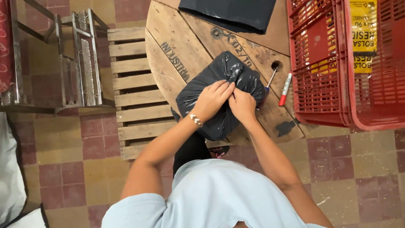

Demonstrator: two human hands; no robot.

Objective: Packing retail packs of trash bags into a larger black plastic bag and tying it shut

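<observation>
Round wooden spool table with stencilled lettering, on a floor of red and tan tiles. Folded black sheet at the table's far edge. Red marker and screwdriver lying side by side near a hole in the tabletop. Stacked red crates at right, carrying a yellow label. Wooden pallet at left of the table; metal frame beyond it. White bag at the left edge.

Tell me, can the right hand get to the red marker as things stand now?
Probably yes: the red marker lies bare on the table, close beside the right hand, nothing between them.
</observation>
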